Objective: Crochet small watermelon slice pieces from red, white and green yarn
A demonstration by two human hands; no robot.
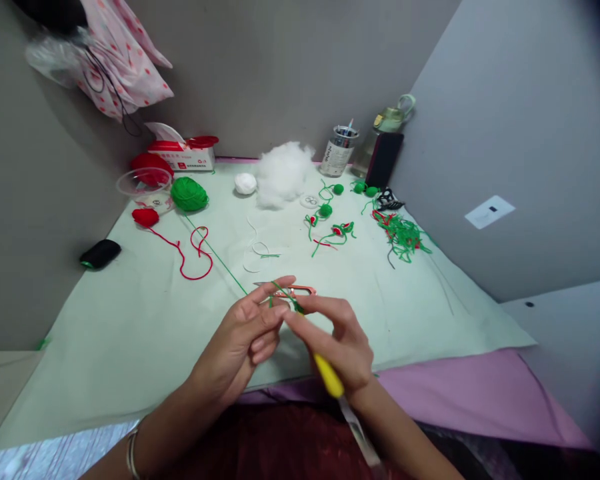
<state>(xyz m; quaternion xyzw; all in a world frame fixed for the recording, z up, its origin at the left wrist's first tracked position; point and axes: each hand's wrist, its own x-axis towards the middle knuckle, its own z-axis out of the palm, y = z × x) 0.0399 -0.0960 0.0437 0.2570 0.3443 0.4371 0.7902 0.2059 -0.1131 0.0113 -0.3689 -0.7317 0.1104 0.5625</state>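
My left hand (250, 327) pinches green yarn, with a strand running over its raised index finger. In my right hand (337, 337) is a crochet hook (329, 375) with a yellow handle; its tip meets the small green work between both hands, mostly hidden by the fingers. From there the strand leads back to a green yarn ball (190, 194) at the left. Just beyond the fingertips lie orange-handled thread snips (304, 291), partly covered by my hands.
A red yarn ball (145, 217) trails a loose strand at left. White stuffing (283, 175) sits at the back beside a white yarn ball (245, 183). Small green crocheted pieces (325, 211) and tangled scraps (405, 235) lie right. A phone (385, 160) leans against a bottle (391, 119).
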